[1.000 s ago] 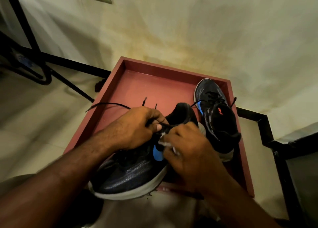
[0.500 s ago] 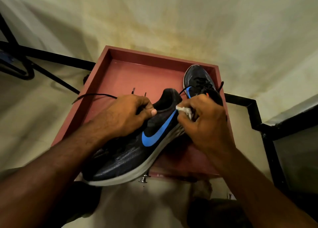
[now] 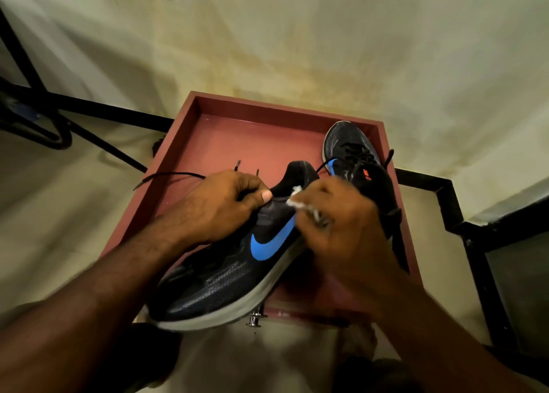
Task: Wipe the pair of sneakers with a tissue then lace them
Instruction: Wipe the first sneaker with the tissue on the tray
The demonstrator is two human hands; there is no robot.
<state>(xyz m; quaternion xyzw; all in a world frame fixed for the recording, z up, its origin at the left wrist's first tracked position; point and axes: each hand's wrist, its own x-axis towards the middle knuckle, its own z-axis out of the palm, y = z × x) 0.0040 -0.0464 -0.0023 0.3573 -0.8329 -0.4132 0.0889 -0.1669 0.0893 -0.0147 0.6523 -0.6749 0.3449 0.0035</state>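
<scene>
Fingers of the left hand [image 3: 219, 205] curl over the collar of the near sneaker [image 3: 234, 271], thumb pressed on top, gripping it and seemingly a strand of black lace [image 3: 169, 175] that trails off over the tray's left edge. Fingers of the right hand [image 3: 335, 229] are bunched together, pinching a small crumpled white tissue [image 3: 297, 198] against the sneaker's upper near the heel opening; this hand is blurred, so the exact finger positions are unclear.

The near sneaker lies tilted on its side across the front edge of a shallow reddish-brown tray [image 3: 190, 119], toe overhanging toward the person. It is dark mesh with a bright blue swoosh and a thick pale foam sole. The second sneaker [image 3: 353, 155], already laced in black, sits upright in the tray's far right corner.

Judging by its build, the sneaker is light, with a soft, yielding upper and a firmer sole; the stiffer heel collar or the sole edge looks like the steadiest place to hold. The tissue is thin and would tear easily if rubbed hard on the mesh. The lace is limp and thin, with stiff tips.
</scene>
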